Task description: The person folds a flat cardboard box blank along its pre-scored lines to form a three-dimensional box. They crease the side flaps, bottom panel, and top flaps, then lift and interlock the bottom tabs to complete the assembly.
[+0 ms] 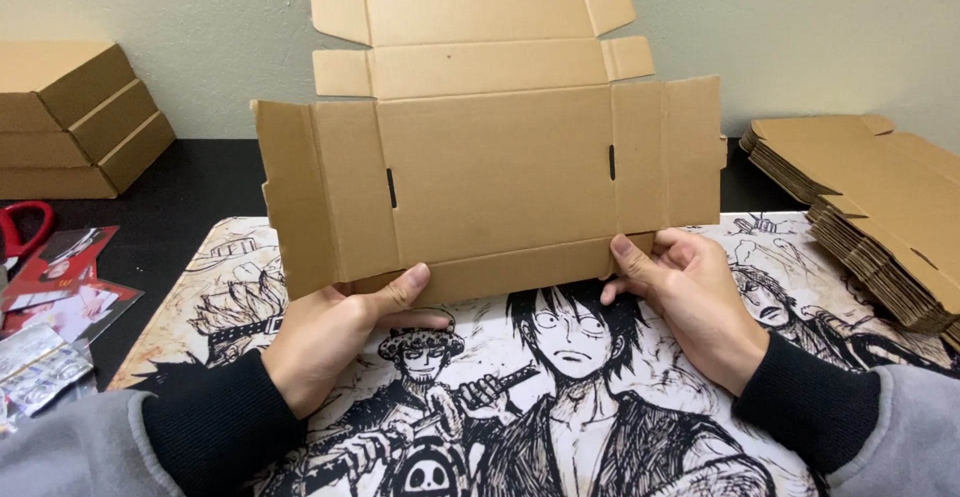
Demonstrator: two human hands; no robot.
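Desk mat (250, 257) — flat cardboard blank (490, 177) upright

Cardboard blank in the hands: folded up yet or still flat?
Nearly flat. The cardboard blank stands upright, panels and flaps spread; only the bottom strip is bent, pinched by the left hand and right hand.

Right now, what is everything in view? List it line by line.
flat box blank: one, brown cardboard, held upright at centre
folded boxes: three stacked, brown, far left
flat blanks pile: one pile, brown, right
desk mat: one, black-and-white cartoon print, under the hands
scissors: one pair, red handles, left edge
cards and packets: several, mixed colours, left
left hand: grips blank's lower edge
right hand: grips blank's lower edge
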